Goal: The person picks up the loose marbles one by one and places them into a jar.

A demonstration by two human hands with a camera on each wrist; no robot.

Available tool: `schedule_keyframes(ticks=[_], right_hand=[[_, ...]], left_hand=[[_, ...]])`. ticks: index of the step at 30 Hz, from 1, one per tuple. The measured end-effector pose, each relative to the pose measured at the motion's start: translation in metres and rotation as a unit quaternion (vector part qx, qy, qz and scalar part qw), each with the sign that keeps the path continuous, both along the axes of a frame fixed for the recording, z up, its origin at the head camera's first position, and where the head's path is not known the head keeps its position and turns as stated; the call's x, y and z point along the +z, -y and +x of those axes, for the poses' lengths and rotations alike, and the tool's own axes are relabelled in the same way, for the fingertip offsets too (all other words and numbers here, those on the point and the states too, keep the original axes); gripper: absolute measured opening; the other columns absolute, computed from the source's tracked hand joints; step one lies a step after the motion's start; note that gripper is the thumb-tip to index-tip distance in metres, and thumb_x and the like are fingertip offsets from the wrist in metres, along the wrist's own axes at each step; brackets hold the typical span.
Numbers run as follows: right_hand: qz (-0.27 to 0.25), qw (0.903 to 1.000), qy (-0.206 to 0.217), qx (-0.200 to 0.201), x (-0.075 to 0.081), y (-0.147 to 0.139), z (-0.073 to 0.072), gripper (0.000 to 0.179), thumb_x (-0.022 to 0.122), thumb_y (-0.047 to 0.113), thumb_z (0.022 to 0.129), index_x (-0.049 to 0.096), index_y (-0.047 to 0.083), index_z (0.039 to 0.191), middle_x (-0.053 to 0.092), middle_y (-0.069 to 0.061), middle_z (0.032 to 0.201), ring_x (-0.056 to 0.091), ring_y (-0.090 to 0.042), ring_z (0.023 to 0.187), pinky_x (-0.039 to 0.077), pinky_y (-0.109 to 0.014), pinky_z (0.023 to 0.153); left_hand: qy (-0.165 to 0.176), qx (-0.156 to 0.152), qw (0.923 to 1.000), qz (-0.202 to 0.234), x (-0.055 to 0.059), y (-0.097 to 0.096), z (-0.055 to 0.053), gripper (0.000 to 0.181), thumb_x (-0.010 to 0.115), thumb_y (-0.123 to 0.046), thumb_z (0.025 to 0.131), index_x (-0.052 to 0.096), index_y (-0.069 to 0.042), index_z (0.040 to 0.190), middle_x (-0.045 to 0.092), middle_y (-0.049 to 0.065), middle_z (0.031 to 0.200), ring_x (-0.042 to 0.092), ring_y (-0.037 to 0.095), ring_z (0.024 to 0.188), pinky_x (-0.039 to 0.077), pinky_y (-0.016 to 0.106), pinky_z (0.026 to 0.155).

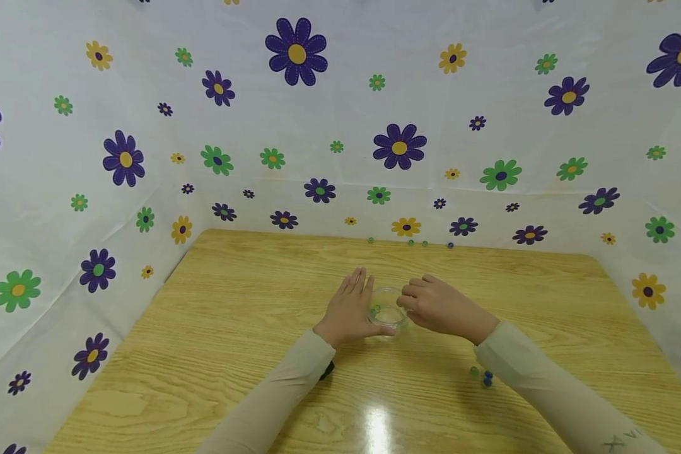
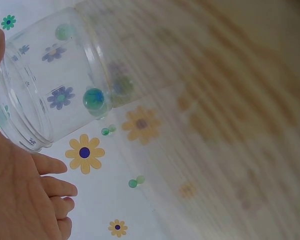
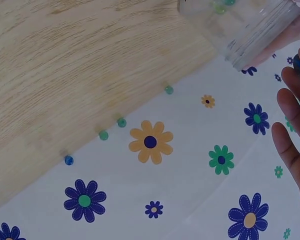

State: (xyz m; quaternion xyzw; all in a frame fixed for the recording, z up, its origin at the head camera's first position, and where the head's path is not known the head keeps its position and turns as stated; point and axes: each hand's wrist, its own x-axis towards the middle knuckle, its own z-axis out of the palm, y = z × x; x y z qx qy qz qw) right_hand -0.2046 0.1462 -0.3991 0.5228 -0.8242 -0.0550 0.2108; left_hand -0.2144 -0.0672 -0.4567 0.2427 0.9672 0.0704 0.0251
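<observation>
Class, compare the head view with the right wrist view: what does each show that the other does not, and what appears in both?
Head view only: both sleeves, and a green marble with blue marbles beside the right one.

Right wrist view only: the held blue marble at the right hand's fingertips.

Both: the clear jar with green marbles inside, the wooden table, four far-edge marbles and the flowered cloth.

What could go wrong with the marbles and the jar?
The blue marble might slip from the fingers of the right hand and land outside the jar. The right sleeve might brush the loose marbles beside it and roll them. The left hand, at the jar's side, could nudge it over.
</observation>
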Motion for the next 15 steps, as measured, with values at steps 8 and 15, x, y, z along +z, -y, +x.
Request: schedule_keyframes(ticks=[8,15], right_hand=[[-0.009,0.9999,0.015,0.001,-0.002,0.0027,-0.0042,0.019,0.077,0.017,0.076,0.068,0.013,0.092,0.069,0.0,0.09,0.062,-0.016,0.084,0.053,-0.032,0.074],[0.001,0.9996,0.024,-0.013,-0.0021,0.0022,-0.0059,0.021,0.076,0.019,0.078,0.067,0.012,0.095,0.068,-0.001,0.093,0.063,-0.016,0.087,0.053,-0.034,0.077]], left_hand=[[0.001,0.002,1.0,0.009,-0.0003,-0.0001,0.0002,0.114,0.054,-0.077,0.073,0.016,-0.001,0.15,0.009,0.02,0.157,0.004,0.028,0.148,0.011,0.041,0.12],[0.002,0.003,1.0,0.001,-0.0003,-0.0006,-0.0009,0.115,0.055,-0.076,0.073,0.015,-0.001,0.15,0.009,0.02,0.157,0.004,0.029,0.147,0.011,0.04,0.12]])
